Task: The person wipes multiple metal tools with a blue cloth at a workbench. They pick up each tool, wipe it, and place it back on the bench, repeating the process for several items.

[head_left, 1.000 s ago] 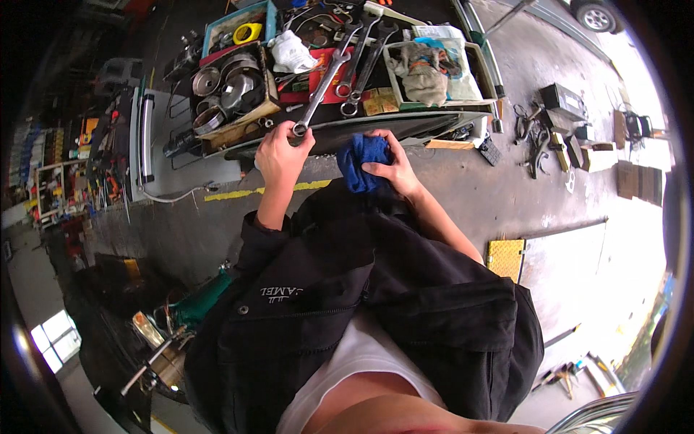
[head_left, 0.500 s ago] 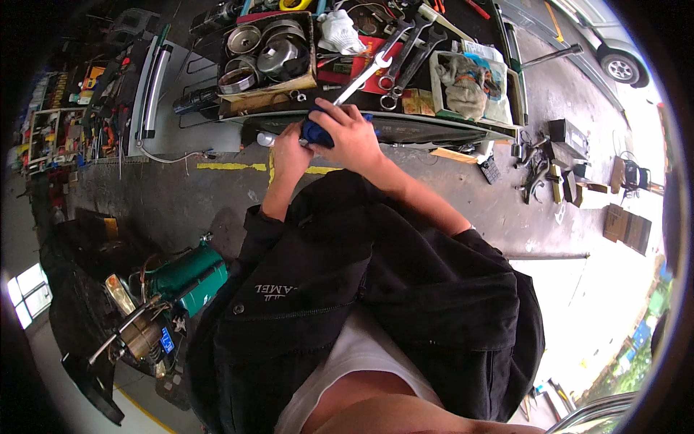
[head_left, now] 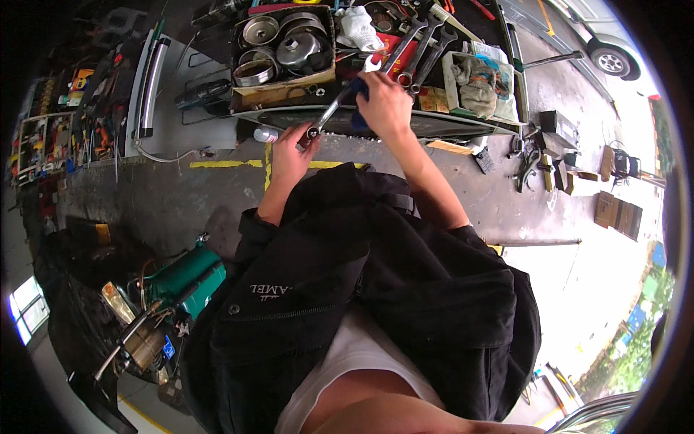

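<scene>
Left hand (head_left: 291,148), fingers closed round ring end of long wrench (head_left: 340,101). Right hand (head_left: 385,105) grips blue rag (head_left: 359,90) against wrench shaft, fingers wrapped. Wrench slants over front edge of cluttered table (head_left: 434,130), beside box of metal bowls (head_left: 282,50).

Garage workshop: tool cart (head_left: 463,134), wrenches (head_left: 423,43)

Tool cart (head_left: 405,124): wrenches (head_left: 423,43), metal bowls (head_left: 285,47), rags (head_left: 477,79)
</scene>
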A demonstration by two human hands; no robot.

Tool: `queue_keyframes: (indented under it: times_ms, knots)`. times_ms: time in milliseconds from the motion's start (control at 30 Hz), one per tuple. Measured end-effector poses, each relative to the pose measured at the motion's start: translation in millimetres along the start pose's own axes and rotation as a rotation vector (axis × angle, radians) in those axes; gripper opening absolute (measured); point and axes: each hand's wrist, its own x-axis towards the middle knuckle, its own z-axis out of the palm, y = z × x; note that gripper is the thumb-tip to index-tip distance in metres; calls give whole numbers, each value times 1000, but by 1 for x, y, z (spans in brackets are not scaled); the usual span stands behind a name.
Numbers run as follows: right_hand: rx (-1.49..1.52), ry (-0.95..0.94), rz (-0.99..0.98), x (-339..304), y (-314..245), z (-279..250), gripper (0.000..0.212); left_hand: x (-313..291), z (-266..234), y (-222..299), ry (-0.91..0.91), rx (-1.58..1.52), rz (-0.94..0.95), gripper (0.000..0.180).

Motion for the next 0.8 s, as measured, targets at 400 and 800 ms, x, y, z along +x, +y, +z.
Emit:
queue_keyframes:
  times_ms: [400,800]
  knots:
    - [105,298,-12,9,-6,9,51,-19,0,-35,-204,-750,-271,32]
    - [163,50,-393,-48,-56,21,45,-17,-4,-32,-318,-608,-348,29]
